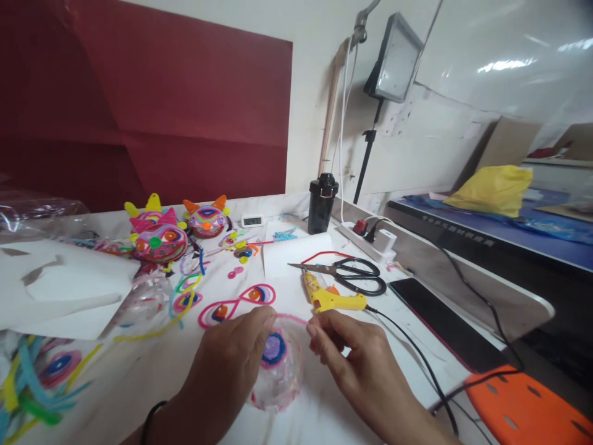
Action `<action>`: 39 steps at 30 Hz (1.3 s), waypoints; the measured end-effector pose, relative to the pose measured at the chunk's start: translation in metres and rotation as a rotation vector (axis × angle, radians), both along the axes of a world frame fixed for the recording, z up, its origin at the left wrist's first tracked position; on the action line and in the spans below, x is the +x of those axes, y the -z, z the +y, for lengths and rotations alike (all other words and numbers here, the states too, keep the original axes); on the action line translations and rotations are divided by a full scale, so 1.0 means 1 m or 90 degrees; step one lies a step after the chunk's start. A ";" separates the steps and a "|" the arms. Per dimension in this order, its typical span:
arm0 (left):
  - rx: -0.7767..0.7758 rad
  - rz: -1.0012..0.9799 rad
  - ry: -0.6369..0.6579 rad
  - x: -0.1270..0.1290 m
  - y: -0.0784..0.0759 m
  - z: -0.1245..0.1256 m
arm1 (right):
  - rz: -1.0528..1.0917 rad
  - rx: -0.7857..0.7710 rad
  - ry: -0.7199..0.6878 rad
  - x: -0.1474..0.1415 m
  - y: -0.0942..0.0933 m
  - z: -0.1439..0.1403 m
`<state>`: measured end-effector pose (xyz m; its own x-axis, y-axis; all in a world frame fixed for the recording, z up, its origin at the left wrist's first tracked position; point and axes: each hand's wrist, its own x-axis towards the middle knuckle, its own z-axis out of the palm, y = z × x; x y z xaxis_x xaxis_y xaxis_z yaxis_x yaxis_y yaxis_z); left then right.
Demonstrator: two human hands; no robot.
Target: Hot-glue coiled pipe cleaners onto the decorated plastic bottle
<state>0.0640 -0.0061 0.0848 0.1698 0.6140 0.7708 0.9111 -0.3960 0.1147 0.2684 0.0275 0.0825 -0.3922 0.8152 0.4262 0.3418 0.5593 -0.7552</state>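
A pink pipe cleaner (291, 318) runs between my two hands, above a clear plastic ball (285, 386) on the table. On the ball sits a coiled disc (274, 349) of purple, blue and pink pipe cleaner. My left hand (231, 358) is closed, its fingertips at the strand's left end and partly covering the ball. With thumb and index finger, my right hand (354, 352) pinches the other end. Just beyond lie two orange-centred eye shapes (238, 303) outlined in pink. A yellow glue gun (331, 300) and black-handled scissors (347, 272) lie past my right hand.
Finished decorated balls (160, 241) stand at the back left. Loose pipe cleaners (39, 389) and white paper (60, 290) cover the left side. A black bottle (323, 204), power strip (370, 241) and phone (445, 324) are rightward. The glue gun's cord (421, 358) crosses the right edge.
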 end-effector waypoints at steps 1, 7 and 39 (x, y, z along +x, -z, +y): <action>0.005 0.013 0.012 0.000 0.000 0.000 | 0.006 0.008 0.011 0.000 0.000 0.000; 0.073 0.151 0.050 0.001 -0.009 -0.002 | 0.038 -0.085 -0.020 -0.005 -0.007 0.001; -0.425 0.042 0.106 -0.045 -0.007 -0.014 | 0.074 -0.061 0.038 0.017 0.000 0.006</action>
